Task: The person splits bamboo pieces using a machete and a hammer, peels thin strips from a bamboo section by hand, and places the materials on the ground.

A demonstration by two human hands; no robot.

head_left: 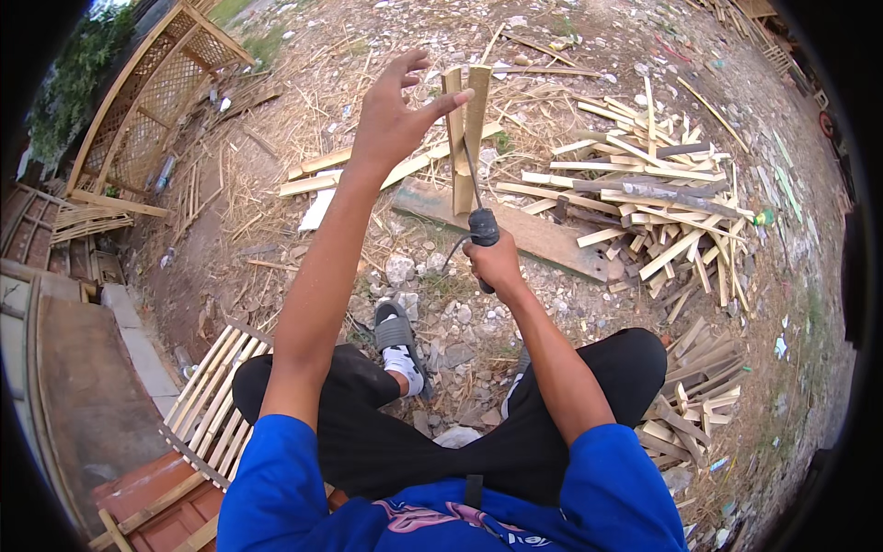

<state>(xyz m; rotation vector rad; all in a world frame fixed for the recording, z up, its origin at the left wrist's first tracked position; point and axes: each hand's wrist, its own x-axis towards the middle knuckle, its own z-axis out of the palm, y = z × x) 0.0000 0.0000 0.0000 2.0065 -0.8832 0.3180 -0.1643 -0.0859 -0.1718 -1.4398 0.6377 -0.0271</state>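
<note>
A length of bamboo stands upright in front of me, its foot by a weathered wooden plank. Its upper part is split into two halves that lean apart. The thin blade of a knife sits in the split, seen nearly edge-on. My right hand is closed around its dark wrapped handle, just to the right of the bamboo's foot. Beside the bamboo's top, my left hand is open with fingers apart; whether its thumb touches the bamboo I cannot tell.
A heap of split bamboo strips lies at the right, with a smaller pile nearer me. Long strips lie behind the plank. Lattice panels stand at the far left; a slatted piece lies near my left knee. Stones litter the ground.
</note>
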